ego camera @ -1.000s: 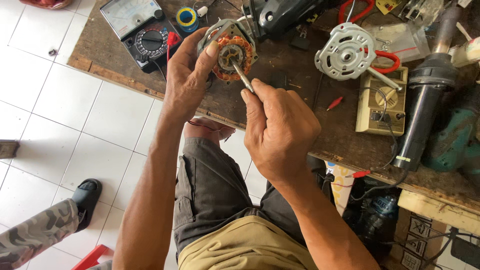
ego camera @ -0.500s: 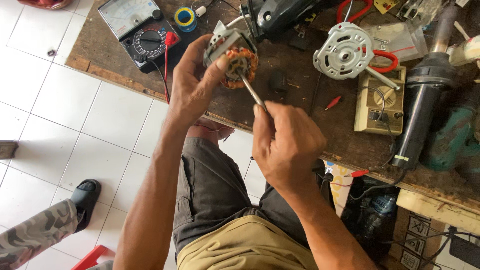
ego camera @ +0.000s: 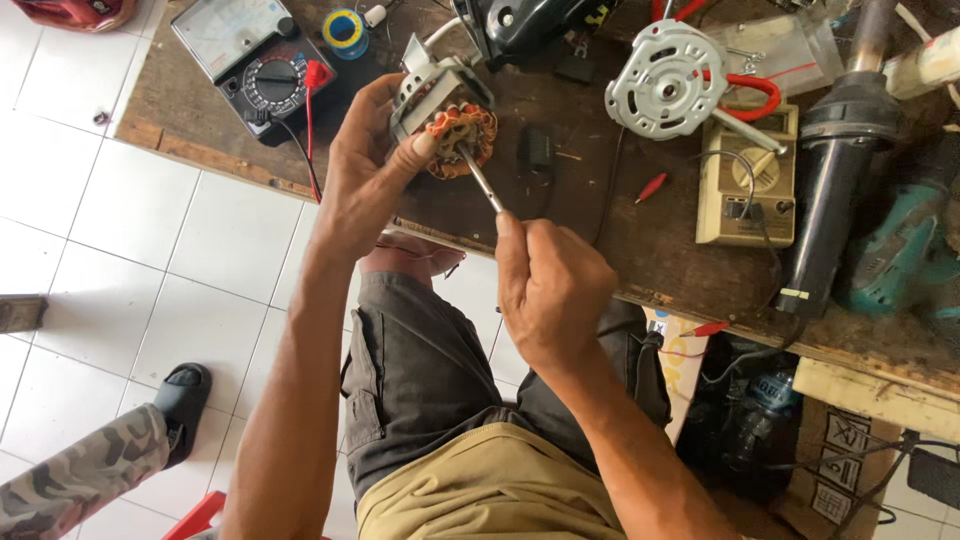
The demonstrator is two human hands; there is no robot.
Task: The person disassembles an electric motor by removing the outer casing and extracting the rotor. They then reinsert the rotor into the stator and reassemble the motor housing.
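My left hand (ego camera: 365, 175) grips a small motor stator (ego camera: 455, 125) with copper-coloured windings and a grey metal frame, held above the wooden workbench (ego camera: 600, 230). My right hand (ego camera: 550, 285) is closed around the handle of a thin metal tool, a screwdriver (ego camera: 480, 178), whose shaft points up and left into the middle of the windings. The handle itself is hidden inside my fist.
On the bench lie a black analog multimeter (ego camera: 250, 55) with a red probe, a roll of tape (ego camera: 347, 30), a white motor end cover (ego camera: 668, 80), a beige meter (ego camera: 748, 180), a black heat gun (ego camera: 835, 170) and a teal power tool (ego camera: 900, 255). Another person's camouflage trouser leg (ego camera: 75, 485) and sandal are bottom left.
My right hand has drawn back toward me and slightly right, so more of the tool's shaft shows. My left hand has turned the stator a little.
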